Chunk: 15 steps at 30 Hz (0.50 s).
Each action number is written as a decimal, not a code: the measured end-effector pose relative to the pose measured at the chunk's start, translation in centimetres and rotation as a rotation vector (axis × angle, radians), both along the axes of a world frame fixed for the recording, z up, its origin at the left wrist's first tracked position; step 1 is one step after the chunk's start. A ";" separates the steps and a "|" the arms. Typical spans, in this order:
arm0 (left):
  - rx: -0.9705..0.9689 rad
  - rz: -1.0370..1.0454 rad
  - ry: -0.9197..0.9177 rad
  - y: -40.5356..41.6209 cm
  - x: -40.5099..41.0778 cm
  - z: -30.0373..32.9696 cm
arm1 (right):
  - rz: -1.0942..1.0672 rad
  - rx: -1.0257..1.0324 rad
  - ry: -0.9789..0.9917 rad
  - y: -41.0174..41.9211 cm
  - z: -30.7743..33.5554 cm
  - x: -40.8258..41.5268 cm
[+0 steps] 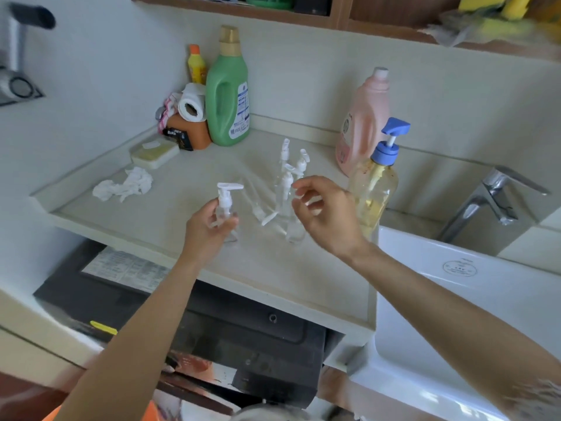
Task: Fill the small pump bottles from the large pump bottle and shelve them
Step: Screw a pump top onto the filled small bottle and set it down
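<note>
Clear plastic with a white pump head, one small pump bottle (226, 209) stands upright in the left hand (206, 229), whose fingers curl round its body just above the pale countertop (145, 217), near the front edge. The right hand (321, 212) hovers beside it with loosely curled fingers and holds nothing; thumb and forefinger sit close together in front of the cluster of small bottles (288, 189). In that cluster several stand upright and one lies on its side (258, 208) between the two hands. The large pump bottle (375, 189), blue-topped and part full of yellowish liquid, stands at the counter's right edge, just behind the right wrist and next to the white sink (440, 314). A pink jug (364, 120) stands behind it by the wall. Open counter stretches to the left of the held bottle, as far as a crumpled tissue (124, 185) and a soap dish (154, 153). A green jug (229, 95) and a paper roll (191, 106) crowd the back corner. Wooden shelves (340, 18) run overhead.
</note>
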<state>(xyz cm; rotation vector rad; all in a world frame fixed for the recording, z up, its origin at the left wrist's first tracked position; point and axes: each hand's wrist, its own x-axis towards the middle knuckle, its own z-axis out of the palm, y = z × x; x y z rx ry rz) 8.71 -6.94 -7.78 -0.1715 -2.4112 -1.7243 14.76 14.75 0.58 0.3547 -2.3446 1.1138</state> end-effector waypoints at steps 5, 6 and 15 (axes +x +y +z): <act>-0.008 0.064 -0.024 -2.1 -4.6 0.1 | 0.143 0.233 -0.222 -5.8 -3.5 -2.7; -0.008 0.060 -0.035 -2.1 -5.0 0.0 | 0.130 0.319 -0.367 -6.7 -4.0 -3.6; -0.011 0.256 -0.017 -2.9 -2.9 1.3 | -0.111 0.738 -0.793 -10.8 -7.7 -10.6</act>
